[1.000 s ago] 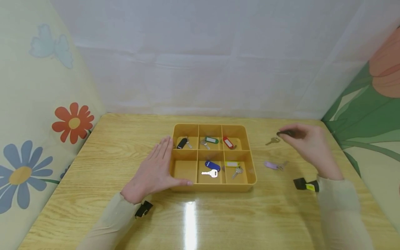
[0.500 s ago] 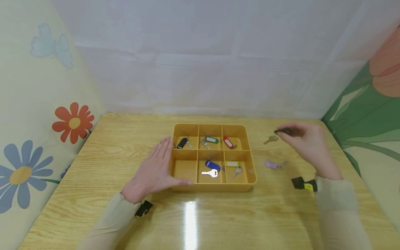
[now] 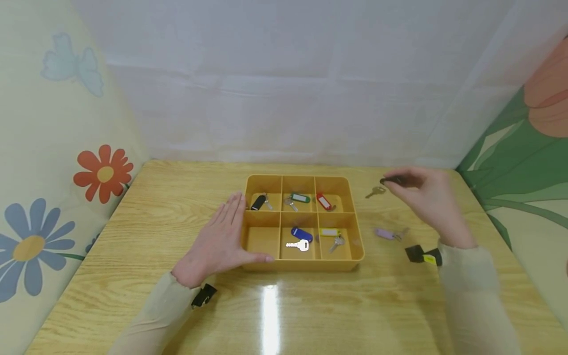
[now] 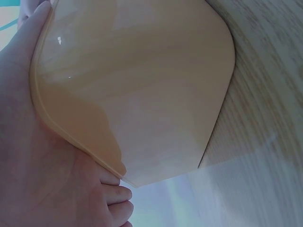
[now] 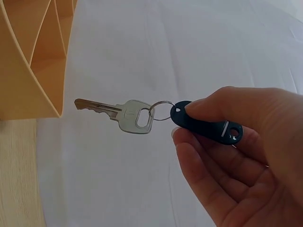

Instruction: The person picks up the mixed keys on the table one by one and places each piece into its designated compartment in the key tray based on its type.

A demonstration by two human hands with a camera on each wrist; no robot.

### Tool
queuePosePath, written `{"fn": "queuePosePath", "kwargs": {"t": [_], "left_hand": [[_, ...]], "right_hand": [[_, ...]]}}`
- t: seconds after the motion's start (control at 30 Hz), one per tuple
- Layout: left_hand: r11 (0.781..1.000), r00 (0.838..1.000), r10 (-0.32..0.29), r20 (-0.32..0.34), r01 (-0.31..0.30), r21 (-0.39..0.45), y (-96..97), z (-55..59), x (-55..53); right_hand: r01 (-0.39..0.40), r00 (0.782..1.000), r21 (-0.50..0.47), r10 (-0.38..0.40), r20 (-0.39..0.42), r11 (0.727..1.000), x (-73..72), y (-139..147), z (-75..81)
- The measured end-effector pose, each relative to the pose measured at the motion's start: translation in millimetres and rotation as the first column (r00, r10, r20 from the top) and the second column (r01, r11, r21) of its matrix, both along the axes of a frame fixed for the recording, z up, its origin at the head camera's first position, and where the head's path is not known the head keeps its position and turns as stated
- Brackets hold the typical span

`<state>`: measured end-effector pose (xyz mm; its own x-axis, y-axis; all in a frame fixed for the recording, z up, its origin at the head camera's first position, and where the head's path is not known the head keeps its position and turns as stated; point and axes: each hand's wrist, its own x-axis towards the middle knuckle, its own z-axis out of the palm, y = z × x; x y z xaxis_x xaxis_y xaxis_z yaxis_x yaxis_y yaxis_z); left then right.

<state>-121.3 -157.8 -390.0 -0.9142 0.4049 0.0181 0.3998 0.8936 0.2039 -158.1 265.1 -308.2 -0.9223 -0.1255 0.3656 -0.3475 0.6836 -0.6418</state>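
Note:
My right hand [image 3: 428, 202] pinches a dark key tag [image 5: 206, 124] between thumb and fingers, right of the yellow box [image 3: 301, 266]. From the tag's ring hangs a silver key [image 5: 137, 117], pointing left toward the box. My left hand [image 3: 217, 241] rests against the box's front left corner, fingers straight along its left side and thumb along the front rim. Tagged keys lie in the compartments: a black tag [image 3: 258, 202], a green tag [image 3: 300, 197], a red tag [image 3: 324, 202], a blue tag [image 3: 301, 234] and a yellow tag [image 3: 330, 232].
A lilac key tag [image 3: 384, 233] with a key lies on the wooden table [image 3: 337, 310], right of the box. The front left compartment [image 3: 262, 241] shows only its bare floor. A white cloth [image 3: 310, 98] hangs behind the table.
My right hand has moved left and slightly away from me, carrying the dark-tagged key nearer the box. The left hand and the box have stayed in place.

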Motion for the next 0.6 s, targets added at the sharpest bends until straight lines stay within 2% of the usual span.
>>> {"fn": "queuePosePath", "kwargs": {"t": [0.6], "left_hand": [[1.000,1.000,-0.003,-0.001,0.003,0.003,0.4,0.4,-0.2]], "right_hand": [[-0.052,0.999,-0.035,0.052,0.009,0.998,-10.9,-15.7,-0.9]]}}
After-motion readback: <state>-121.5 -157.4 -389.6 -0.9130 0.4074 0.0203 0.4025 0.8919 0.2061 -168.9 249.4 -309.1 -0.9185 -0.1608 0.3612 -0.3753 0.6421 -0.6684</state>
